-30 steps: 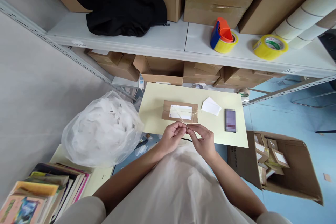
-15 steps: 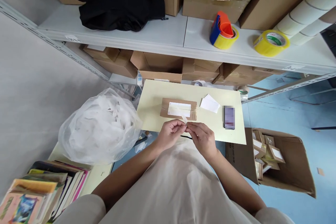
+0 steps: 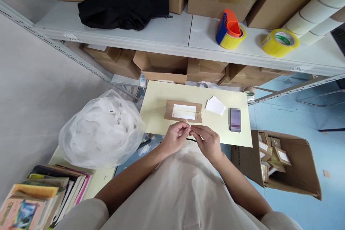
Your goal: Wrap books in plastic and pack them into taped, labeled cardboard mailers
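Observation:
My left hand [image 3: 174,138] and my right hand [image 3: 208,143] meet at the front edge of the pale yellow table [image 3: 153,124]. Both are pinched closed, fingertips together, on a thin whitish strip [image 3: 187,120] that sticks up between them. Most of the strip is hidden by the fingers, so its exact kind is unclear. Just beyond lies a flat brown cardboard box [image 3: 169,110] bearing a white label [image 3: 184,111]. To its right are a few white paper slips [image 3: 215,106] and a phone [image 3: 235,119] with a blurred screen.
A bulging clear bag of white scraps [image 3: 102,133] stands left, above a row of books [image 3: 61,190]. An open carton [image 3: 299,165] with small boxes sits at right. On the shelf [image 3: 172,36] are a tape dispenser [image 3: 230,30], a yellow tape roll [image 3: 280,43] and black cloth [image 3: 121,3].
Between my fingertips the strip has turned and now shows as a thinner sliver. Both hands stay almost in place, still pinched together. The view has shifted slightly.

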Motion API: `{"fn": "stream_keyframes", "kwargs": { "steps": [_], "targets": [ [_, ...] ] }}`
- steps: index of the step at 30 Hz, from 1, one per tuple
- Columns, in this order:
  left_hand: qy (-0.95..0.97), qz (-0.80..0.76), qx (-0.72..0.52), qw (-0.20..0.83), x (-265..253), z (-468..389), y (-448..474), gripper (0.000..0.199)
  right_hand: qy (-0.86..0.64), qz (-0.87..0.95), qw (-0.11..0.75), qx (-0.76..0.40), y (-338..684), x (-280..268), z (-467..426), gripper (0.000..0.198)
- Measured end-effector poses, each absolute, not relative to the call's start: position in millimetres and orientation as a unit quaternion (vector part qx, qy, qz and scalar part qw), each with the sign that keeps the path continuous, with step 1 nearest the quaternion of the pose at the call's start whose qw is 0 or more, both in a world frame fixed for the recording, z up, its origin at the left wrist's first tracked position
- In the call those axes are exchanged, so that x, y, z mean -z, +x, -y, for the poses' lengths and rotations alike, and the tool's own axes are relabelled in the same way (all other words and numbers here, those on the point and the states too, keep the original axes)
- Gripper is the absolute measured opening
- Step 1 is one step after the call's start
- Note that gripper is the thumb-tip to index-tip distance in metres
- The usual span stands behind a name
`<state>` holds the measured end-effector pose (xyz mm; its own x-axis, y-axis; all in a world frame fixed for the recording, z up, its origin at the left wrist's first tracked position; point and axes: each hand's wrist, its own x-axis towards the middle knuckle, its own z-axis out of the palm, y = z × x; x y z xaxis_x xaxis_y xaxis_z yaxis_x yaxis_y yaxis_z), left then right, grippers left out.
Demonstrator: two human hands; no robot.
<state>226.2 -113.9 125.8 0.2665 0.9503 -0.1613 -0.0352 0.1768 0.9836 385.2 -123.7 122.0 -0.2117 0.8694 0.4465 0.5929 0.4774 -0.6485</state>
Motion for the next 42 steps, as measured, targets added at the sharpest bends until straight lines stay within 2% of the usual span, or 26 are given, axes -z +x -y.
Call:
{"fn": "stream_keyframes", "kwargs": {
  "steps": [10,17,24,33,37,42],
  "targets": [
    [0.658,-0.442,-0.377,0.478,-131,109,219,0.019,-0.525,0.677,0.400,-0.326,377,-134,124,0.014],
    [0.671,-0.417,-0.376,0.484,-129,99,214,0.012,-0.525,0.622,0.407,-0.414,376,-125,115,0.013],
    [0.627,-0.449,-0.346,0.534,-125,79,188,0.011,-0.507,0.490,0.470,-0.531,374,-118,102,0.018],
    [0.683,-0.503,-0.279,0.450,-133,39,145,0.009,-0.546,0.423,0.476,-0.545,384,-115,91,0.024],
    [0.727,-0.522,-0.229,0.383,-128,-4,118,0.008,-0.580,0.400,0.488,-0.516,393,-111,89,0.025],
    [0.733,-0.543,-0.176,0.369,-111,-77,86,0.007,-0.628,0.332,0.530,-0.463,404,-102,93,0.022]
  ]
}}
